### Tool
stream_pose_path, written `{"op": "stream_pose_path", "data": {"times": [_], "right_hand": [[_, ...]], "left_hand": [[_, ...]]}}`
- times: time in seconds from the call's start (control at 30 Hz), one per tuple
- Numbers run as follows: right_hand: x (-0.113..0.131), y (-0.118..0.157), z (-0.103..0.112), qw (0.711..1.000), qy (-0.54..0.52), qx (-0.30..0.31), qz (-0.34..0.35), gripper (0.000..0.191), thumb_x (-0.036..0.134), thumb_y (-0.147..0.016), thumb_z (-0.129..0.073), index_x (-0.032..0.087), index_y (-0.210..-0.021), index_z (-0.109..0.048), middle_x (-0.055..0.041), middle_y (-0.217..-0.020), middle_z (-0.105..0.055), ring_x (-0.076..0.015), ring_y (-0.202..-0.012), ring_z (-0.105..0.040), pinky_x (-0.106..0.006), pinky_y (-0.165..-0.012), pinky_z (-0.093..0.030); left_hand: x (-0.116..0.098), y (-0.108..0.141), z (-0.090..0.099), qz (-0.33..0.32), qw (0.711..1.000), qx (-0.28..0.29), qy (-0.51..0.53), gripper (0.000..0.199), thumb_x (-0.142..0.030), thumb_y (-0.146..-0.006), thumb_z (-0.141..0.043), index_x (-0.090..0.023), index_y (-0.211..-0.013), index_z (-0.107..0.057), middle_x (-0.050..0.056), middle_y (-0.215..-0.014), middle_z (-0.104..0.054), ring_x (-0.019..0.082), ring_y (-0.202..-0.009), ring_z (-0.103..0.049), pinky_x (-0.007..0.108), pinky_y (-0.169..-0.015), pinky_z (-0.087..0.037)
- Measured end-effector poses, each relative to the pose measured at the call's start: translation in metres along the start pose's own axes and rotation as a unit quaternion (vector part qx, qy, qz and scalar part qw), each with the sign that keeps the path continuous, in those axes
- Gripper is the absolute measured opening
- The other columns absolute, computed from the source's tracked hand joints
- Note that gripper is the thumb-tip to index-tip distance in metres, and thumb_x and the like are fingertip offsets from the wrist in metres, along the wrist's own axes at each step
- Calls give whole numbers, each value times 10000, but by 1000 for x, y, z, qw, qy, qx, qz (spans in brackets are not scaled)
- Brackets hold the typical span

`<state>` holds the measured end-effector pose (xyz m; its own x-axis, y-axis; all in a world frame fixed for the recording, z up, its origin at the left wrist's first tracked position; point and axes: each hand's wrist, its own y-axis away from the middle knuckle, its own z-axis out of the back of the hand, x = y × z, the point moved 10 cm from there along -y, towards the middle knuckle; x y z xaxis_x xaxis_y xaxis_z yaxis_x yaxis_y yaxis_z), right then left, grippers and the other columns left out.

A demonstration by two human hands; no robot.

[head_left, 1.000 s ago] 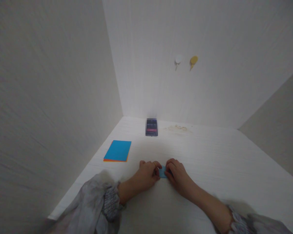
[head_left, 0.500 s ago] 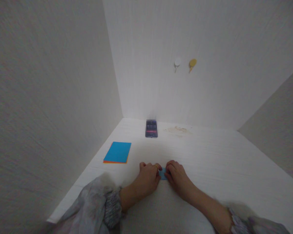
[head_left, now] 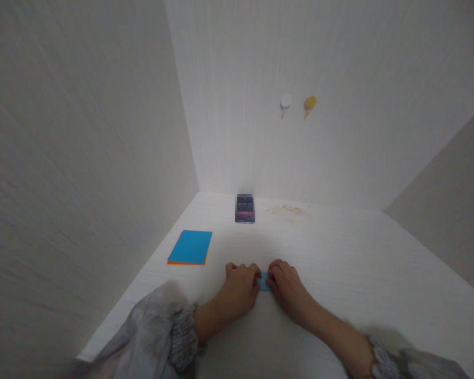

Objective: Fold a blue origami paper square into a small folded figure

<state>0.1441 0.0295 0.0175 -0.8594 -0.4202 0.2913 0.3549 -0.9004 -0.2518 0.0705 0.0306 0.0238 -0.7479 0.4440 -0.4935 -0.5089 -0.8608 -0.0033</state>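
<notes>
Light-blue paper, a small narrow piece (head_left: 264,281), lies low on a white, faintly streaked tabletop (head_left: 347,263), held at both ends by a person's bare hands. The left hand (head_left: 240,288), a gold-coloured ring (head_left: 253,269) on one finger, curls over the left end; the right hand (head_left: 287,287) curls over the other, both seemingly pinching the piece down. The fingertips are mostly hidden, and whether the paper is folded cannot be told.

With only a short strip showing between the hands, uneven pressure could skew the paper or set a crooked crease, and opposing pulls could tear it. Fingers covering the ends could also hide an edge slipping out of line.

Gathered grey fabric sleeves (head_left: 144,337) spread broad at the wrists; a wide leftward sweep could brush the square stack of blue, orange and yellow paper (head_left: 190,246), which sits beyond the left hand, near the pale left wall (head_left: 90,173), and scatter its sheets. That wall limits movement on the left, while the broadest room stretches rightward, towards the grey right wall (head_left: 450,184).

Straight ahead, a dark rectangular object (head_left: 245,208), blurred beyond reading, lies near the foot of the white back wall (head_left: 240,105), well apart from the fingers. White (head_left: 286,101) and yellow round hooks (head_left: 310,102) hang above, away from the hands.
</notes>
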Motion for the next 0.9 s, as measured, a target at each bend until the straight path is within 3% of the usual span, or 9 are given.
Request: {"op": "stream_pose_path", "data": {"times": [0.5,0.9], "right_hand": [[-2,0,1,999,-36,9,-7,52,114,-747,-462,163,-739,-477,-53,-833,-507,-176,-770,-465,-302,-680,-354],[1,1,3,998,-56,22,7,53,136,-770,-437,170,-755,-475,-46,-846,-498,-169,-779,-446,-297,-678,-338]], "left_hand": [[6,-1,-4,-2,1000,-20,5,155,-149,-722,-429,-190,-862,-480,-1,-798,-587,174,-800,-512,362,-773,-226],[7,-1,-6,5,1000,2,11,142,-167,-710,-450,-194,-844,-491,-17,-755,-588,170,-799,-515,372,-788,-218]]}}
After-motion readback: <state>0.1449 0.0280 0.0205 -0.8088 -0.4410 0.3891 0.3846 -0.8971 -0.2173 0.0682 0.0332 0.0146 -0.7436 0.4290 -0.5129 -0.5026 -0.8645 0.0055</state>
